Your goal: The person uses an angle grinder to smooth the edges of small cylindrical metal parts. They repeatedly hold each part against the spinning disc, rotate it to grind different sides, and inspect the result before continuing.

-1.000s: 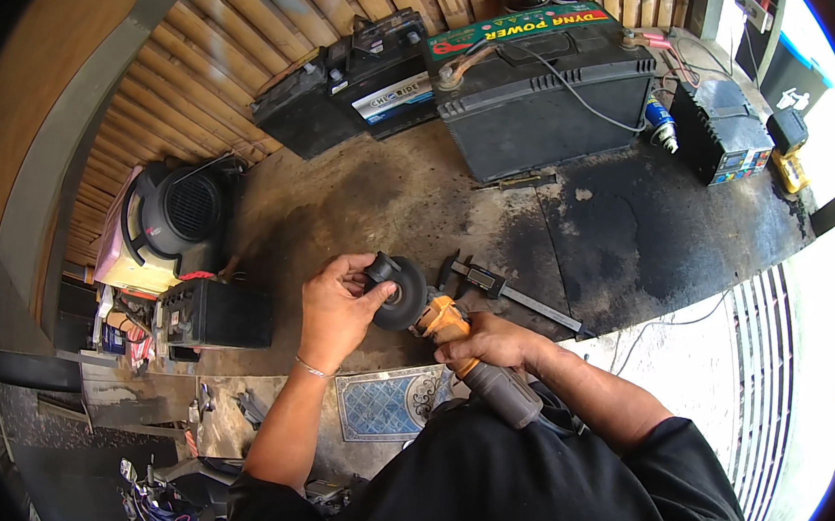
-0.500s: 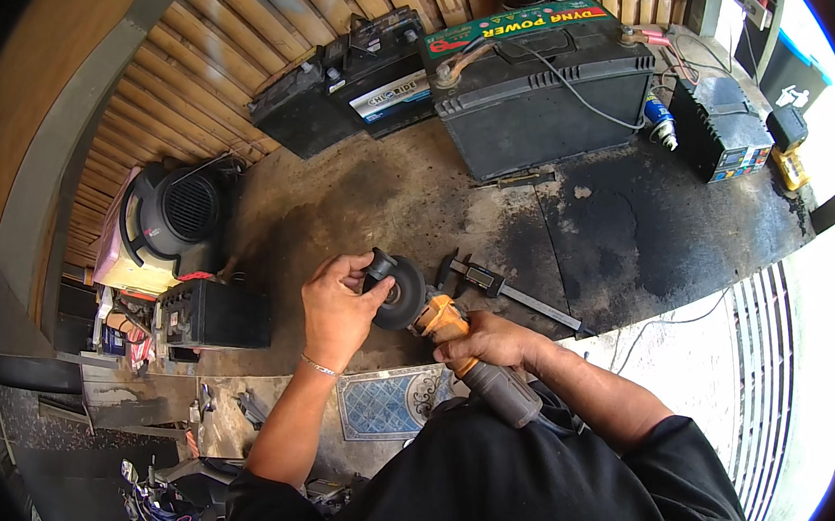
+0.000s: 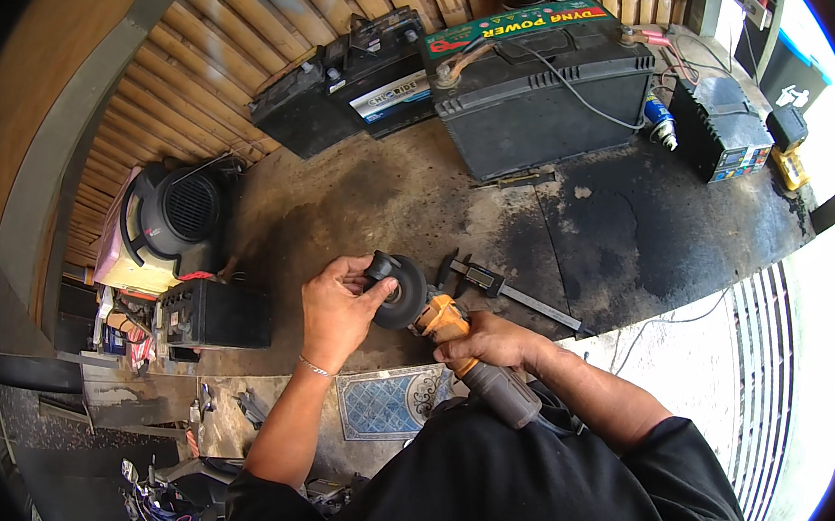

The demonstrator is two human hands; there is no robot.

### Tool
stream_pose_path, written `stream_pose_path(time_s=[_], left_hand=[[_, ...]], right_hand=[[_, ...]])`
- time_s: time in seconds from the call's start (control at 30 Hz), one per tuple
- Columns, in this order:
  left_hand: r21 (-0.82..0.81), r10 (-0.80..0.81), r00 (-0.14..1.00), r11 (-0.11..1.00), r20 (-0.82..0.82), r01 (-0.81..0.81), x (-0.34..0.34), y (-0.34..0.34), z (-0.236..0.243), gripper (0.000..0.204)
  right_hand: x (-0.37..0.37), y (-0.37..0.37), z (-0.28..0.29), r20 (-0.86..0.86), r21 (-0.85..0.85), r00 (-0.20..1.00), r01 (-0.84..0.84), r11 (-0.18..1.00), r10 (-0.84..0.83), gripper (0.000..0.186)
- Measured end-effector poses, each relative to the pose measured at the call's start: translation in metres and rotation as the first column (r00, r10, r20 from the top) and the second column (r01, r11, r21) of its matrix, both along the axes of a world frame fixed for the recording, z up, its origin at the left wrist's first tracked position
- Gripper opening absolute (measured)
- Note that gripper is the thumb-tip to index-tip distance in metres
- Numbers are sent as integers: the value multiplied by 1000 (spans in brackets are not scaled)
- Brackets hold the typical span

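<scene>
My right hand [image 3: 492, 340] is wrapped round the orange and dark grey body of an angle grinder [image 3: 505, 394]. A round dark disc [image 3: 407, 303] sits on the grinder's head and faces left. My left hand [image 3: 336, 311], thumb and fingers closed, holds a small black rounded part [image 3: 380, 265] at the disc's upper left edge. The part seems to touch the disc, but its exact kind is not clear. Part of it is hidden by my fingers. A digital caliper [image 3: 515, 295] lies on the bench just beyond the grinder, its jaws toward the disc.
Along the back of the stained bench [image 3: 344, 188] stand a large black battery [image 3: 554, 98] and a smaller black battery [image 3: 311, 115]. A blue spray can [image 3: 660, 121] and a black boxy device [image 3: 720, 129] are at the right. A black fan-like unit [image 3: 181, 206] stands left, above another black battery [image 3: 216, 316].
Almost nothing differs. My left wrist has shifted very slightly, and both hands keep their holds.
</scene>
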State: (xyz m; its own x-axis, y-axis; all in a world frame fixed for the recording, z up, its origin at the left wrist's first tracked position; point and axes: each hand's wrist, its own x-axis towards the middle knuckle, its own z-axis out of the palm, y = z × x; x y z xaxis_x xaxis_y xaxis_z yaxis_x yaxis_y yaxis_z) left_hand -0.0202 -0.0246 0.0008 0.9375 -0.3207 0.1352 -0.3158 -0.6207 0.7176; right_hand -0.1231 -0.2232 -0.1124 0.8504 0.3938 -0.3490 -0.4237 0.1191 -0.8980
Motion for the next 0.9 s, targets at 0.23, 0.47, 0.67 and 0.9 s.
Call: stream_pose_path(time_s=[0.23,0.47,0.67,0.9], left_hand=[[1,9,1000,1000,-28,-9,1,0,0,36],[90,-10,989,996,146,-3,-2,0,3,37],[105,-30,977,994,212,7,-1,1,0,39],[113,-28,982,994,187,7,1,1,1,38]], right_hand=[[2,3,-9,-8,15,1000,-6,1000,6,58],[2,0,-5,-36,-17,999,-16,1000,15,60],[2,1,-6,-31,30,999,-7,1000,8,60],[1,1,-3,-41,23,999,-2,1000,3,59]])
